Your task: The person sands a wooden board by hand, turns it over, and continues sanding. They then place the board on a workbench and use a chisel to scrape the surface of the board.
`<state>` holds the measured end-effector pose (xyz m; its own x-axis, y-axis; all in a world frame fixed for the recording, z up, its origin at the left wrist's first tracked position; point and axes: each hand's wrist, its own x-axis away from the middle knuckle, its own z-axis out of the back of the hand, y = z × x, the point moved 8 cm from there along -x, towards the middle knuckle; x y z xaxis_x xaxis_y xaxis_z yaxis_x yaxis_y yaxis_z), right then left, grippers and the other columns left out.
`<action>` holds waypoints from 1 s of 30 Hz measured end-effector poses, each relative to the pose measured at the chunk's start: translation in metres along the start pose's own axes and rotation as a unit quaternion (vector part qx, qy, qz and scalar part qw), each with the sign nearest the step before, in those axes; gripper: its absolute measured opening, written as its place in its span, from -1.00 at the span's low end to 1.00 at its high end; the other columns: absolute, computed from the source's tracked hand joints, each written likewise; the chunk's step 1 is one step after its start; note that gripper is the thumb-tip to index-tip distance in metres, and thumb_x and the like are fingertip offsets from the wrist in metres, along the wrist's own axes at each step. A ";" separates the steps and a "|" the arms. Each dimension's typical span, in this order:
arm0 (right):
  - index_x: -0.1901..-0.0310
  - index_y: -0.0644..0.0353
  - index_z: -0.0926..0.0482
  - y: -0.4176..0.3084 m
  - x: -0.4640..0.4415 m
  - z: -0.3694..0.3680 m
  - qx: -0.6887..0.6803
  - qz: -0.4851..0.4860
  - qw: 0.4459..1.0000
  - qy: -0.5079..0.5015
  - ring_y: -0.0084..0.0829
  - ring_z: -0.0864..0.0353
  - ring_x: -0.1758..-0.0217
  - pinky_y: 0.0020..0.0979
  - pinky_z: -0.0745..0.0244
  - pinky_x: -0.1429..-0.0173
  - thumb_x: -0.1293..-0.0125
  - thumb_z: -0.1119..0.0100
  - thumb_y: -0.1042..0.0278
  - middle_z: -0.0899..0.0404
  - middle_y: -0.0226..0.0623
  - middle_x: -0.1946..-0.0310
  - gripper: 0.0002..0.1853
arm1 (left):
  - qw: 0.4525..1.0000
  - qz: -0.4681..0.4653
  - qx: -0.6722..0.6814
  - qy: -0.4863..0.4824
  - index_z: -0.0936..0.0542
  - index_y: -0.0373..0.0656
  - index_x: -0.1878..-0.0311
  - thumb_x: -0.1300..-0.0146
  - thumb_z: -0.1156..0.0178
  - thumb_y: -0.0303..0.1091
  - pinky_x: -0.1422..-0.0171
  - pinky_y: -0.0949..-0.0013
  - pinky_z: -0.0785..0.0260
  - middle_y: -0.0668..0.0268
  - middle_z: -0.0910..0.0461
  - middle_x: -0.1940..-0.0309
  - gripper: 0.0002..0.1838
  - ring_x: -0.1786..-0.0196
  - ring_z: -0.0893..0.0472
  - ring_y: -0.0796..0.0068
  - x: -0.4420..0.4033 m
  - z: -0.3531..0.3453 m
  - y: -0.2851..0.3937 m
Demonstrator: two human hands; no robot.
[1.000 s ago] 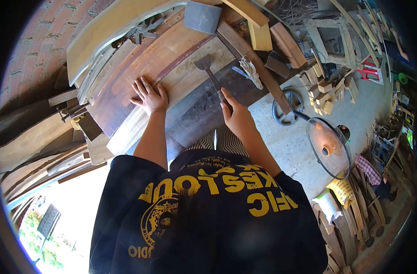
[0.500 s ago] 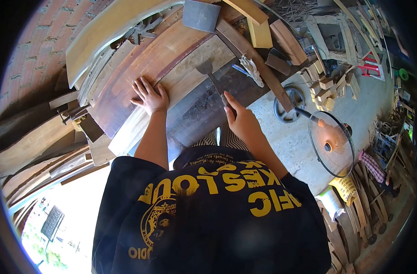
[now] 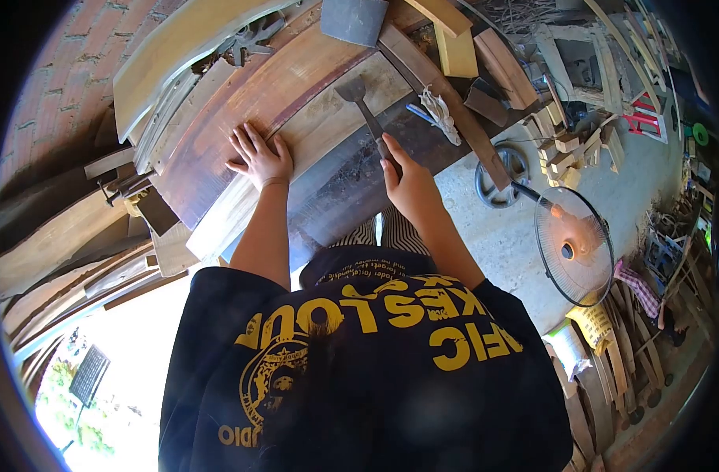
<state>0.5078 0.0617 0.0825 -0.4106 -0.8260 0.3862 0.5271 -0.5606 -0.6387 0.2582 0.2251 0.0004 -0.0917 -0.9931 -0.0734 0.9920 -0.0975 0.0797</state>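
Note:
My right hand (image 3: 412,182) grips the handle of a scraper (image 3: 367,118). Its wide, flat blade rests against or just over a pale wooden board (image 3: 328,118); exact contact is hard to make out. My left hand (image 3: 262,160) lies spread, partly on this board's edge and partly on the reddish-brown wooden panel (image 3: 210,149) beyond it. Closer to my body runs a dark, dusty work surface (image 3: 343,177). Nothing shows in my left hand, though its palm is hidden.
A crumpled whitish bundle (image 3: 440,114) and a blue pen-like item (image 3: 421,113) lie right of the scraper, beside a long brown beam (image 3: 454,102). A grey sheet (image 3: 354,22) sits at the far end. A fan (image 3: 573,248) stands at right, near a handwheel (image 3: 502,176).
My right hand and the scraper have moved forward along the pale board, away from my body. My left hand stays in about the same place. The view has shifted slightly.

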 end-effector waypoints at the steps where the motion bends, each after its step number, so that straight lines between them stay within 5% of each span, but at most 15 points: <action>1: -0.32 -0.20 -0.30 -0.003 0.008 0.008 -0.001 -0.003 1.000 0.000 0.08 -0.61 0.36 -0.08 -0.52 0.29 -0.36 0.02 0.11 -0.62 0.02 0.43 -0.52 | 1.000 0.000 0.000 -0.001 -0.03 -0.08 -0.46 -0.29 0.16 0.12 -0.38 -0.41 0.47 0.16 0.11 -0.50 -0.23 -0.55 0.21 0.21 0.000 0.000 0.000; 4: -0.32 -0.22 -0.28 -0.001 0.021 0.015 0.009 -0.039 0.997 -0.066 0.09 -0.61 0.36 -0.06 -0.52 0.27 -0.37 0.03 0.10 -0.62 0.02 0.43 -0.51 | 1.000 0.001 0.002 -0.013 0.00 -0.11 -0.47 -0.29 0.18 0.12 -0.38 -0.42 0.47 0.14 0.13 -0.50 -0.23 -0.55 0.22 0.18 -0.005 0.001 0.001; 7: -0.33 -0.24 -0.26 -0.010 0.004 0.014 -0.004 0.028 1.000 -0.003 0.08 -0.62 0.34 -0.06 -0.53 0.25 -0.36 0.03 0.08 -0.63 0.01 0.43 -0.50 | 1.000 0.001 0.002 -0.026 0.03 -0.13 -0.47 -0.29 0.20 0.11 -0.37 -0.43 0.48 0.11 0.14 -0.50 -0.23 -0.55 0.24 0.16 -0.002 0.000 0.001; 10: -0.33 -0.27 -0.27 -0.007 -0.009 0.007 0.034 -0.050 0.997 -0.045 0.08 -0.62 0.32 -0.04 -0.52 0.24 -0.36 0.02 0.08 -0.63 0.00 0.43 -0.51 | 1.000 -0.001 0.003 -0.025 0.03 -0.13 -0.47 -0.29 0.20 0.11 -0.38 -0.43 0.49 0.11 0.14 -0.50 -0.22 -0.55 0.24 0.15 -0.003 0.000 0.002; 22: -0.30 -0.24 -0.32 -0.007 0.003 0.021 -0.019 0.061 0.998 0.011 0.10 -0.60 0.35 -0.05 -0.52 0.28 -0.34 -0.02 0.14 -0.63 0.00 0.42 -0.53 | 1.000 -0.006 0.010 -0.013 0.01 -0.12 -0.47 -0.28 0.19 0.11 -0.37 -0.44 0.47 0.14 0.13 -0.50 -0.22 -0.55 0.25 0.17 -0.002 0.000 0.001; 30: -0.32 -0.21 -0.30 0.007 0.030 0.011 -0.002 0.018 0.997 -0.072 0.03 -0.62 0.40 -0.14 -0.53 0.33 -0.36 0.00 0.17 -0.63 0.00 0.41 -0.52 | 1.000 0.005 0.007 -0.024 0.02 -0.11 -0.47 -0.30 0.22 0.15 -0.38 -0.42 0.49 0.13 0.15 -0.50 -0.21 -0.55 0.25 0.18 -0.002 -0.002 -0.001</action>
<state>0.5075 0.0327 0.0974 -0.2811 -0.8451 0.4547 0.5369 -0.5312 -0.6555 0.2576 0.2276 -0.0015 -0.0869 -0.9959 -0.0239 0.9915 -0.0888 0.0948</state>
